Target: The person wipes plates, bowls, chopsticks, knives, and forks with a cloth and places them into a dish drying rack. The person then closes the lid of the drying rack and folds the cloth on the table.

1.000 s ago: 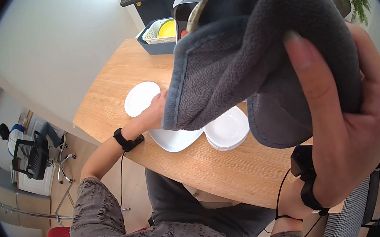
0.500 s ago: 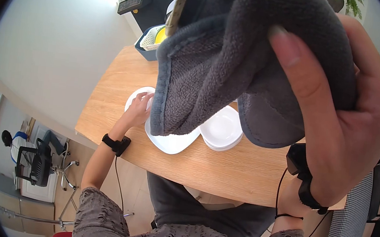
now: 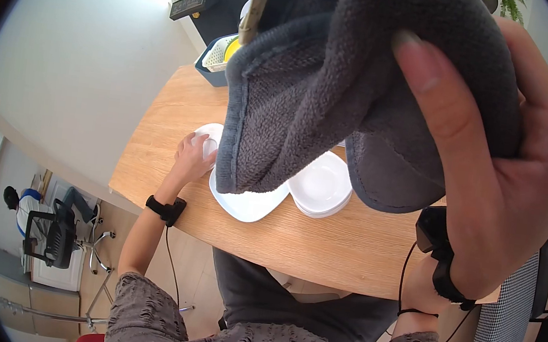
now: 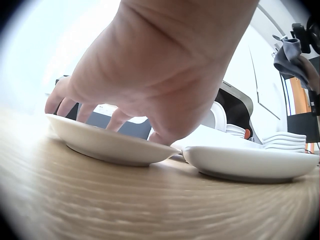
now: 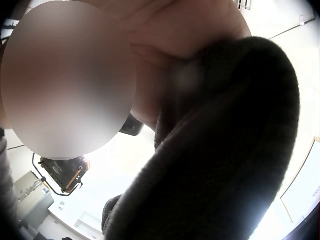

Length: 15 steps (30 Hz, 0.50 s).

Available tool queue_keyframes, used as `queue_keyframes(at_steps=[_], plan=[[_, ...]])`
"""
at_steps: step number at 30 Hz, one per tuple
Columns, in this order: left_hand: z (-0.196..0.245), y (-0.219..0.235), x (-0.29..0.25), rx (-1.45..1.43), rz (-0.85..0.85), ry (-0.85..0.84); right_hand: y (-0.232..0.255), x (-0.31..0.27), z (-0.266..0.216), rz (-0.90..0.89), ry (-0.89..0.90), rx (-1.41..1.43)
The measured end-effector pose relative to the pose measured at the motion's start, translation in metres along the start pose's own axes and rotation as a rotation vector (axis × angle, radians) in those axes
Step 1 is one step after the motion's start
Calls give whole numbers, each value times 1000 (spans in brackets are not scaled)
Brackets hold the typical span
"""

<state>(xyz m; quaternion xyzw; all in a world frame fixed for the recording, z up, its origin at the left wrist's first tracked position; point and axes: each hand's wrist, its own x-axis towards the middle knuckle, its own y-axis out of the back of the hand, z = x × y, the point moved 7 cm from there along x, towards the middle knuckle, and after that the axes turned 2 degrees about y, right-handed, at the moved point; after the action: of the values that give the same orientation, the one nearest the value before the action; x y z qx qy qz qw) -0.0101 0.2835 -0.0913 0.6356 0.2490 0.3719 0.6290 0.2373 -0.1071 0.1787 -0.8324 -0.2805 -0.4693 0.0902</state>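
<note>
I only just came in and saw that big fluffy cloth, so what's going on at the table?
A person's right hand holds up a grey cloth, with the thumb across it. The left hand reaches over a small white plate on the wooden table, fingers bent down at it; whether it really grips is hard to tell. A bigger white plate and a white stack of dishes sit beside it.

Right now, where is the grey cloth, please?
In the head view, the grey cloth is in the right hand, raised over the wooden table. It partly hides the squarish white plate left of the stacked white dishes.
</note>
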Motion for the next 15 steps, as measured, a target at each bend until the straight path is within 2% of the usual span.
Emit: queue_keyframes(at_steps=[2,6,9,10,15], plan=[[-3,0,-1,-2,-45,111,1,-1,0,7,0,-8],[-13,-4,7,-61,-31,96,4,-2,0,26,4,-26],[-28,-11,16,-25,-68,152,5,-4,-1,40,6,-33],[-35,-18,19,-33,-49,116,4,-5,-1,44,7,-32],[-29,-10,20,-32,-35,105,-3,-2,-4,42,34,-14]])
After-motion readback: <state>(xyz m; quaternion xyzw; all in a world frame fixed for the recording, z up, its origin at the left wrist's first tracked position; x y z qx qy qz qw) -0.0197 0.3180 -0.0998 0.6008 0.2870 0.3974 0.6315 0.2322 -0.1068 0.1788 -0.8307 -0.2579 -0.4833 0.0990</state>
